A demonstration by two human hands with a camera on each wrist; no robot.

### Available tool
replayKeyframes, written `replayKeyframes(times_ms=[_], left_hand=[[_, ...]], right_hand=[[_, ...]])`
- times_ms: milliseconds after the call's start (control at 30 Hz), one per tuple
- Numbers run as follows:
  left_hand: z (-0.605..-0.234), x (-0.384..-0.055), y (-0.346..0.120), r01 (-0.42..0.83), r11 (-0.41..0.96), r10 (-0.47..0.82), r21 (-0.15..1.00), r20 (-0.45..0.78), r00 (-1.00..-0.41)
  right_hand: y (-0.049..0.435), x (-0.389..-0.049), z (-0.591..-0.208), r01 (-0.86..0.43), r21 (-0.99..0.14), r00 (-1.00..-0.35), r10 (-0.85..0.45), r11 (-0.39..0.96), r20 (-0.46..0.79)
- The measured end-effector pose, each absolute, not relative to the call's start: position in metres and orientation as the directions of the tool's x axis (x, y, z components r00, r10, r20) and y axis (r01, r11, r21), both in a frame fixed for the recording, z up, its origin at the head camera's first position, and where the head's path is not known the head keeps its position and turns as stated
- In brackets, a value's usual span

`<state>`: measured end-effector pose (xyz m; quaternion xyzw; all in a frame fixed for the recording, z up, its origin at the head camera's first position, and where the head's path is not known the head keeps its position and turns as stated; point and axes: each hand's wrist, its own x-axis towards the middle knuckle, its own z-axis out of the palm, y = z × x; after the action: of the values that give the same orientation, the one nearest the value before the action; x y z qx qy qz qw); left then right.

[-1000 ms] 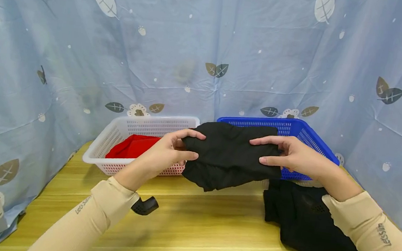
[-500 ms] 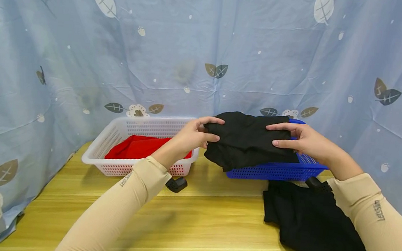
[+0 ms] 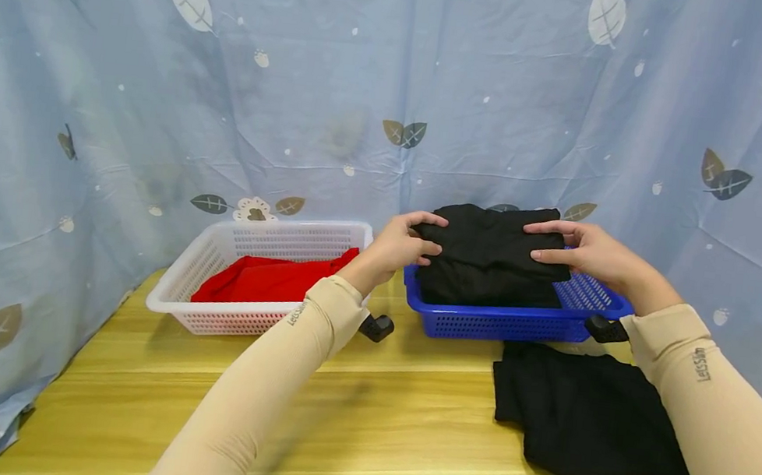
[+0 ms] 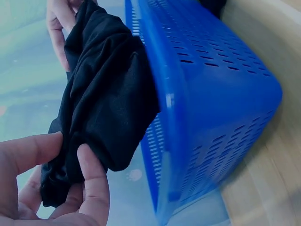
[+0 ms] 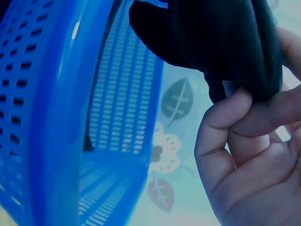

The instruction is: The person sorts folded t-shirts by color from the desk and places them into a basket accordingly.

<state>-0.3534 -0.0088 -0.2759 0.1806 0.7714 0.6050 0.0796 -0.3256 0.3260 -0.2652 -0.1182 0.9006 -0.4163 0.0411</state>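
A folded black garment (image 3: 493,242) is held level by both hands over the blue basket (image 3: 505,328). My left hand (image 3: 397,243) pinches its left end between thumb and fingers, as the left wrist view also shows at the bunched black cloth (image 4: 101,94). On the opposite end, my right hand (image 3: 587,253) grips the fold with the thumb below and fingers behind. In the right wrist view the cloth (image 5: 225,42) hangs above the rim. Its lower part reaches down in front of the basket's inside; whether it touches the bottom is hidden.
To the left stands a white basket (image 3: 165,298) with red cloth (image 3: 270,280) in it. Another black garment (image 3: 596,423) lies on the wooden table (image 3: 360,423) in front of the blue basket. A blue patterned curtain (image 3: 313,89) closes off the back and sides.
Both hands have carried the black garment to the right and away from me, from in front of the baskets to over the blue one. The garment on the table stays put.
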Motion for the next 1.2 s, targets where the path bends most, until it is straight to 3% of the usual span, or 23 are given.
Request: replayKeyframes(times_ms=[367,633,933,1200], left_hand=[[-0.295,-0.364,0.014,0.192,0.269,0.365,0.944,0.084,-0.927],[-0.301,-0.369,0.025,0.249,0.398,0.356,0.883,0.101,-0.929],[-0.310,-0.366,0.038,0.341,0.676,0.353,0.653,0.120,-0.928],[-0.317,-0.362,0.051,0.390,0.778,0.405,0.492,0.081,-0.911]], right_hand=[[0.340,-0.344,-0.282,-0.169,-0.713,-0.971,-0.240,0.681,0.001],[0.342,-0.348,-0.291,-0.159,-0.683,-0.969,-0.245,0.713,-0.031],[0.339,-0.347,-0.307,-0.198,-0.617,-0.959,-0.280,0.762,-0.037],[0.336,-0.346,-0.314,-0.229,-0.567,-0.948,-0.312,0.791,-0.054]])
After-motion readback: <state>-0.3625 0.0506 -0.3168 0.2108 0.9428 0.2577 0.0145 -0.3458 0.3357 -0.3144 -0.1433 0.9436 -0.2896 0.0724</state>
